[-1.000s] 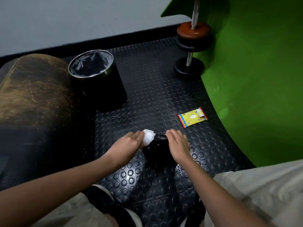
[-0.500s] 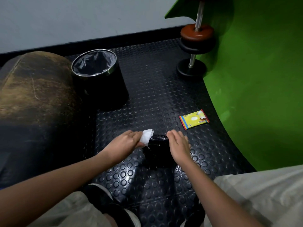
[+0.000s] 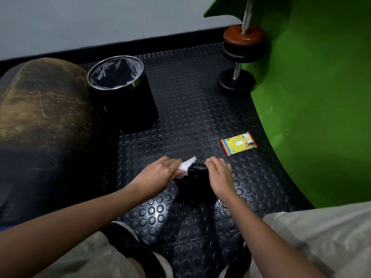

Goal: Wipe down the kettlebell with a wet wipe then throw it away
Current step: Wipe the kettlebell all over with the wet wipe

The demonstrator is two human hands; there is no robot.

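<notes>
a: where's the work right now?

b: the kettlebell point(image 3: 193, 182) sits on the studded floor mat point(image 3: 190, 121) between my knees, low and dark against it. my left hand point(image 3: 158, 174) pinches the wet wipe point(image 3: 185, 166), bunched and white, against the kettlebell's upper left side. my right hand point(image 3: 219, 175) lies over the right side with fingers nearly straight, steadying it rather than gripping.

a: so how do i do this pass well?

b: i judge the wipe is too balled up. i'd flatten it under the fingers so more cloth meets the surface, then drag it round the body in overlapping strokes, over the top and down. the handle is hidden under my hands, so i can't tell whether it has been covered; i'd give it its own wrap-and-twist.

a: and the right hand?

b: keep it pressing down so the kettlebell doesn't rock or roll on those studs, and shift it to the other side once the left has gone past, or the patch beneath the palm gets missed.

a: after that?

b: the bin point(image 3: 120, 87) stands up and to the left, well apart from the kettlebell, open-topped with a liner. the left hand already has the wipe, so it's the natural one to carry it over. the yellow wipe packet point(image 3: 239, 144) lies to the right, near the green panel point(image 3: 321, 97); i'd leave it alone.
</notes>
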